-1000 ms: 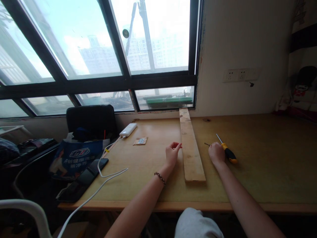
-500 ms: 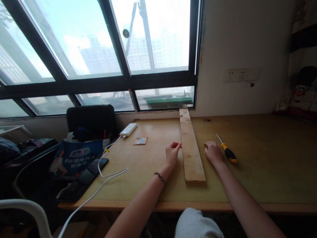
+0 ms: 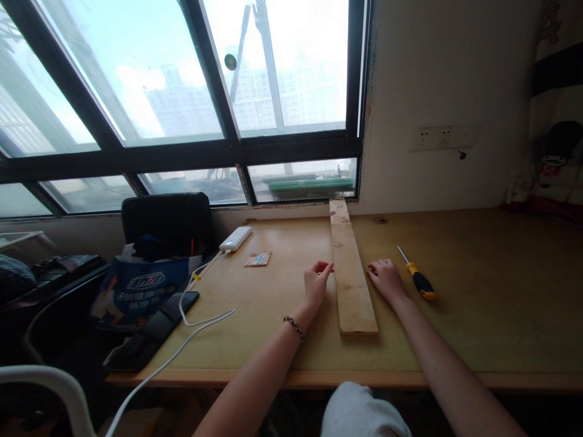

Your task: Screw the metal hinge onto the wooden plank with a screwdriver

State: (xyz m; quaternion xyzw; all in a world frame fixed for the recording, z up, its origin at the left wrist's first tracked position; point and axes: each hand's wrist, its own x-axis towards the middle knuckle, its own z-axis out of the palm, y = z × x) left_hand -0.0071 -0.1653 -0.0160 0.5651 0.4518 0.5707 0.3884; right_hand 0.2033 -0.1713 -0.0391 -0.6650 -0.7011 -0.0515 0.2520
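Note:
A long, pale wooden board (image 3: 354, 285) lies on the table, running from near me back to the window sill. My left hand (image 3: 317, 282), with a braided bracelet on the wrist, is closed in a pinch at the board's left edge. Whatever its fingertips hold, if anything, is too small to make out. To the right of the board rests my right hand (image 3: 386, 278), its thumb and fingers loosely bent and apart, holding nothing visible, tips close to the board's edge. Beyond it lies a yellow-and-black screwdriver (image 3: 421, 282), its shaft pointing toward the wall.
On the left side of the table are a small flat packet (image 3: 259, 259), a white power bank (image 3: 235, 239) with a white cable (image 3: 204, 321), and a dark phone-like slab (image 3: 175, 308). A blue bag (image 3: 143, 288) sits on a black chair (image 3: 168, 218). The window stands behind.
My right hand has shifted slightly left toward the board, and its thumb has come away from the curled fingers. The left hand, board and screwdriver stay where they were.

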